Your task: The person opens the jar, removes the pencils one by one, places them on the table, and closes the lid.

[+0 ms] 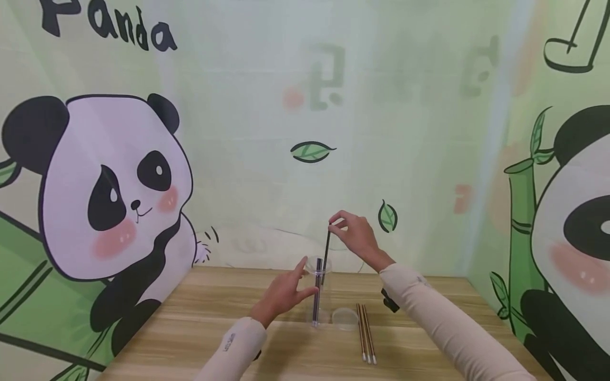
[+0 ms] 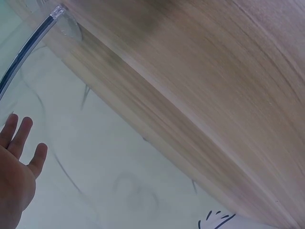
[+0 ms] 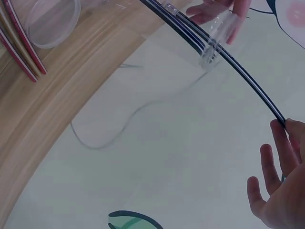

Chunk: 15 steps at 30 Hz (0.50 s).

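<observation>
One dark pencil [image 1: 326, 247] hangs partly inside the clear jar [image 1: 326, 305], its top pinched by the right hand [image 1: 355, 233]; a slack pinch could drop it, and the left hand [image 1: 282, 292], gripping the jar, could tip it by pushing.

Dark pencil with pale stripes [image 1: 326, 246] – top end pinched in my right hand [image 1: 355, 233], slanting slightly, lower end inside container. Container [image 1: 326, 302] tall, clear, upright, open at top – my left hand [image 1: 283, 291] around its side. More dark pencils [image 1: 316, 308] inside, close together. Round translucent lid [image 1: 345, 319] just beside container. Right of it, three brownish-red pencils [image 1: 366, 333], white-tipped ends toward me.
</observation>
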{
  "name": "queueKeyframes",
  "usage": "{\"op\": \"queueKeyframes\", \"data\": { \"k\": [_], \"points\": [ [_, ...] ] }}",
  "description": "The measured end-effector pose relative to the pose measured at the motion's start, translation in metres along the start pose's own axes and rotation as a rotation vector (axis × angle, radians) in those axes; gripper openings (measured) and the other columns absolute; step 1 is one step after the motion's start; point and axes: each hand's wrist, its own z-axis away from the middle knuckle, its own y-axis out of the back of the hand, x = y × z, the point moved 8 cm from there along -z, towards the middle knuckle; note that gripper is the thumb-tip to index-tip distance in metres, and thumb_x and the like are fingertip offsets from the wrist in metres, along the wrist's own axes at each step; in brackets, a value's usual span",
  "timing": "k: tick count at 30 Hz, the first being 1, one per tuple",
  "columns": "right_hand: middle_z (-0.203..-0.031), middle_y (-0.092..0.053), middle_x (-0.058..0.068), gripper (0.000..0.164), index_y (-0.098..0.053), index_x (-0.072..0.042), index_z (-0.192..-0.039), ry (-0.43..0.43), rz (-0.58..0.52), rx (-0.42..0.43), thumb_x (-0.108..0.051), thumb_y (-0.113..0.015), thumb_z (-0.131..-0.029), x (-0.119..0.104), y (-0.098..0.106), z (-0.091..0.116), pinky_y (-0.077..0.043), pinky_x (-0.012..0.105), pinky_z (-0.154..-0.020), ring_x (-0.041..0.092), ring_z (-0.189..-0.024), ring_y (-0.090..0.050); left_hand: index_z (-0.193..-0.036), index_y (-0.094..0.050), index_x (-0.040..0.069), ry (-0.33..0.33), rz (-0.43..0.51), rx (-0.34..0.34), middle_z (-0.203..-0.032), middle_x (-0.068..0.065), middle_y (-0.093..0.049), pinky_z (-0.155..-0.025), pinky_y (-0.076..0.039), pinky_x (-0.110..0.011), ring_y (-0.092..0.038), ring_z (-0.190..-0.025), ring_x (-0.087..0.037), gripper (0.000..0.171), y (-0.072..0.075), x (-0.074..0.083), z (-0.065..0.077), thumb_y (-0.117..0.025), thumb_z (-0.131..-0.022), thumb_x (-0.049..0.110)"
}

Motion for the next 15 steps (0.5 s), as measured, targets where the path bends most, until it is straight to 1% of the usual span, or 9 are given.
{"op": "queueKeyframes", "data": {
  "k": [4,8,10,13,15],
  "points": [
    [-0.106,-0.079,0.012,0.017,-0.073,-0.012,-0.112,-0.013,0.0,0.012,-0.022,-0.075,-0.098,0.002,0.011,-0.006,-0.04,0.028,-0.056,0.028,-0.089,-0.075,-0.161,-0.028,0.0,-0.024,-0.008,0.011,-0.128,-0.016,-0.071,-0.098,-0.054,-0.05,-0.07,-0.113,-0.033,0.089,0.0,0.001,-0.001,-0.073,-0.097,0.043],
    [-0.106,-0.079,0.012,0.018,-0.073,-0.011,-0.112,-0.012,-0.002,0.037,-0.023,-0.075,-0.098,0.001,0.023,-0.008,-0.037,0.028,-0.054,0.028,-0.085,-0.074,-0.161,-0.028,0.0,-0.037,-0.012,0.02,-0.127,-0.016,-0.072,-0.098,-0.054,-0.051,-0.07,-0.112,-0.034,0.089,0.0,0.001,-0.002,-0.073,-0.097,0.042],
    [-0.105,-0.079,0.014,0.018,-0.073,-0.009,-0.112,-0.004,-0.01,0.056,-0.021,-0.075,-0.098,-0.001,0.029,-0.009,-0.036,0.029,-0.052,0.03,-0.083,-0.074,-0.162,-0.027,0.001,-0.033,-0.015,0.013,-0.128,-0.016,-0.071,-0.098,-0.054,-0.051,-0.07,-0.112,-0.034,0.089,-0.001,0.0,-0.002,-0.072,-0.097,0.044],
    [-0.104,-0.079,0.014,0.017,-0.073,-0.008,-0.112,-0.001,-0.023,0.072,-0.019,-0.074,-0.098,-0.002,0.037,-0.01,-0.037,0.028,-0.053,0.03,-0.086,-0.075,-0.162,-0.027,0.002,-0.022,-0.014,0.001,-0.13,-0.016,-0.071,-0.1,-0.053,-0.051,-0.07,-0.114,-0.034,0.09,-0.002,0.0,-0.002,-0.072,-0.097,0.045],
    [-0.104,-0.079,0.015,0.017,-0.073,-0.008,-0.112,0.003,-0.03,0.081,-0.018,-0.073,-0.099,-0.003,0.042,-0.012,-0.037,0.028,-0.052,0.03,-0.082,-0.075,-0.162,-0.027,0.002,-0.011,-0.01,-0.005,-0.13,-0.015,-0.071,-0.1,-0.053,-0.051,-0.069,-0.114,-0.034,0.09,-0.002,0.0,-0.001,-0.072,-0.097,0.046]
  ]
}}
